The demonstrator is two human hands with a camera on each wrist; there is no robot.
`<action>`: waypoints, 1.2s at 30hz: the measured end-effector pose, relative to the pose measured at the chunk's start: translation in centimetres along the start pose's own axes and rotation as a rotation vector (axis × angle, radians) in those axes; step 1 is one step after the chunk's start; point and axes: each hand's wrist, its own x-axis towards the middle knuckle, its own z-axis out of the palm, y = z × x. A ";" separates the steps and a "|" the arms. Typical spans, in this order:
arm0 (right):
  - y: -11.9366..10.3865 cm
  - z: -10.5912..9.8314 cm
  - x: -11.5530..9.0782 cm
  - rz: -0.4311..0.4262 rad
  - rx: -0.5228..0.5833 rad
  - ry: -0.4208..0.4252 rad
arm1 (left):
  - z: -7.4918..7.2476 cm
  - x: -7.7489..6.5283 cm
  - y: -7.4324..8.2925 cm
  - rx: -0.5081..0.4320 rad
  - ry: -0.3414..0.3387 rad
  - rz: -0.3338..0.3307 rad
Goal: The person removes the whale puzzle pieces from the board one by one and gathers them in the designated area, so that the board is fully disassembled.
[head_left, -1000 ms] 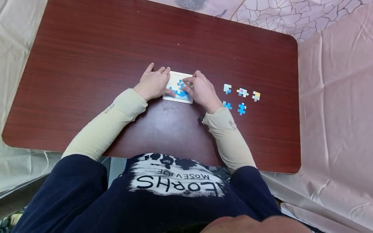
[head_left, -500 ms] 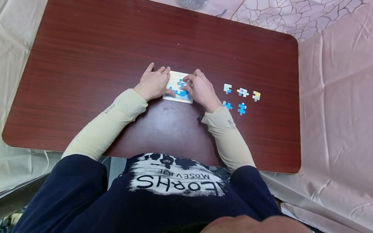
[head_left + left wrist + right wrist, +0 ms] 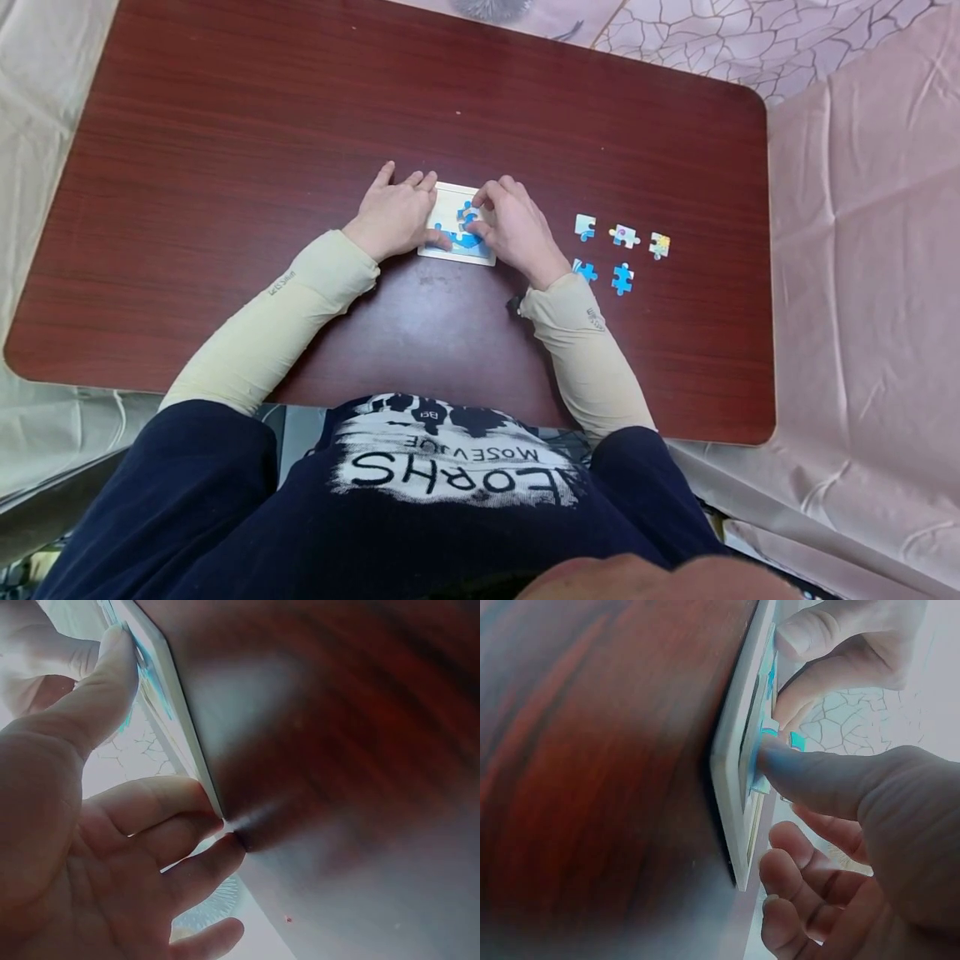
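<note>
A pale-framed jigsaw tray (image 3: 453, 259) lies on the table in front of the person, with blue pieces (image 3: 467, 242) set along its near side. The left hand (image 3: 392, 218) rests at the tray's left side. Its thumb presses down on the pieces, and its extended fingers touch the outer edge and far corner. Over the tray's right part, the right hand (image 3: 521, 229) pinches a blue jigsaw piece (image 3: 468, 213) between thumb and index finger. In the right wrist view the thumb (image 3: 810, 776) partly hides the piece; its remaining fingers are bent beside the tray.
Several loose jigsaw pieces lie in two rows right of the tray, among them a white-and-yellow piece (image 3: 660, 245) and a blue piece (image 3: 622, 279). The right sleeve (image 3: 570, 310) is close to the nearer row. The reddish-brown table (image 3: 300, 108) has rounded corners.
The right thumb and index finger have shifted the pinched piece slightly over the tray, turning it a little. The left hand stays in place.
</note>
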 end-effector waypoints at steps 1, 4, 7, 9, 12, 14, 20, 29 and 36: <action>-0.1 0.0 0.0 -0.001 0.009 -0.001 | 0.0 0.0 0.0 0.000 0.001 -0.001; -0.2 0.0 0.1 -0.004 0.039 -0.006 | 0.0 -0.1 -0.1 0.002 0.002 -0.004; -0.2 -0.1 0.1 -0.004 0.068 -0.014 | -0.1 -0.1 -0.1 0.003 -0.003 -0.007; -0.2 -0.1 0.2 -0.006 0.087 -0.021 | -0.1 -0.1 -0.1 0.001 -0.006 -0.009; -0.1 -0.3 0.1 -0.018 0.131 -0.030 | -0.2 -0.1 -0.1 0.002 -0.012 -0.013; 0.0 -0.4 0.0 -0.030 0.173 -0.025 | -0.2 -0.1 0.0 0.004 -0.014 -0.012; 0.2 -0.9 -0.4 -0.044 0.267 0.008 | -0.3 0.0 0.0 -0.002 -0.017 -0.016; 1.2 -2.5 -1.7 -0.047 0.372 0.135 | -0.3 0.0 0.0 0.003 -0.039 -0.018; 3.3 -5.1 -4.6 -0.031 0.438 0.336 | -0.1 0.0 0.0 -0.009 -0.041 -0.008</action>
